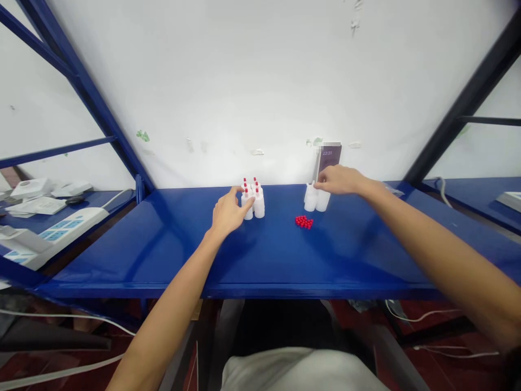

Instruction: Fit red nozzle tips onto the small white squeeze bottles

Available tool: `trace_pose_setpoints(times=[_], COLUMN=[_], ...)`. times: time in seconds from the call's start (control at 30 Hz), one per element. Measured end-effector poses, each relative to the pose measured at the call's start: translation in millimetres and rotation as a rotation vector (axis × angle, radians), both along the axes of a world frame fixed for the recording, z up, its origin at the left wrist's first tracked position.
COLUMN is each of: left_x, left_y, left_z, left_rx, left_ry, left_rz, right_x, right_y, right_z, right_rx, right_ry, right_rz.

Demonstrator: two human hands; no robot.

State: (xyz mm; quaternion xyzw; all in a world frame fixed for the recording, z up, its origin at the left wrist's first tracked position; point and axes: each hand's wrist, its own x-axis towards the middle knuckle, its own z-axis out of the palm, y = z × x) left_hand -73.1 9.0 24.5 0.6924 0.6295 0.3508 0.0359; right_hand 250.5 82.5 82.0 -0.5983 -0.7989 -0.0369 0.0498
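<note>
On the left of the blue table, a cluster of small white bottles with red caps [259,206] stands upright. My left hand [230,212] is at the near left of this cluster, its thumb and forefinger spread apart beside the front-left bottle. Farther right are several white bottles without red caps [310,201], standing close together. My right hand [340,180] reaches over them from the right, with its fingers closed at the top of the right-hand white bottle [323,202]; the fingertips are partly hidden. A small pile of red caps [304,221] lies in front of these bottles.
A phone [330,155] showing 22:31 leans upright behind the uncapped bottles. The blue table [260,260] meets a white wall at the back. Blue frame posts [89,98] rise at the left, with a white power strip [69,231] beyond them.
</note>
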Motion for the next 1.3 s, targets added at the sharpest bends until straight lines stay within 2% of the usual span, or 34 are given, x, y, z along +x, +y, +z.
trace_pose_setpoints(times=[0.17,0.33,0.43,0.57,0.67,0.77,0.93,1.07,1.3], left_x=[5.5,3.8,6.3,16.9,25.6,30.2,30.7,32.3,31.8], left_y=[1.2,-3.1,-20.2,-56.4,-77.6,-86.3,-87.0,-88.6,-96.8], left_z=[-9.6,-12.5,-12.7,-18.7,-26.6,-32.0,-31.8,-28.9,-21.4], left_rx=[0.060,0.124,0.089,-0.053,-0.096,-0.129,-0.189,-0.284,-0.424], left_ry=[0.073,0.039,-0.061,-0.309,-0.515,-0.648,-0.728,-0.787,-0.618], left_rz=[0.054,0.029,-0.065,-0.218,-0.302,-0.364,-0.410,-0.518,-0.668], right_x=[0.6,-3.6,-6.0,-6.5,-7.2,-8.1,-6.4,-2.7,2.2], right_y=[-8.8,-9.8,-9.7,-11.5,-9.9,-6.1,-2.3,-2.9,-6.2], right_z=[6.7,-2.3,-10.9,-21.1,-28.9,-36.0,-43.0,-45.1,-49.3], right_rx=[0.246,0.322,0.285,0.250,0.298,0.332,0.337,0.386,0.373], right_ry=[0.184,0.197,0.233,0.261,0.204,0.199,0.268,0.366,0.403], right_rz=[-0.129,-0.061,0.022,0.216,0.222,0.179,0.182,0.157,0.110])
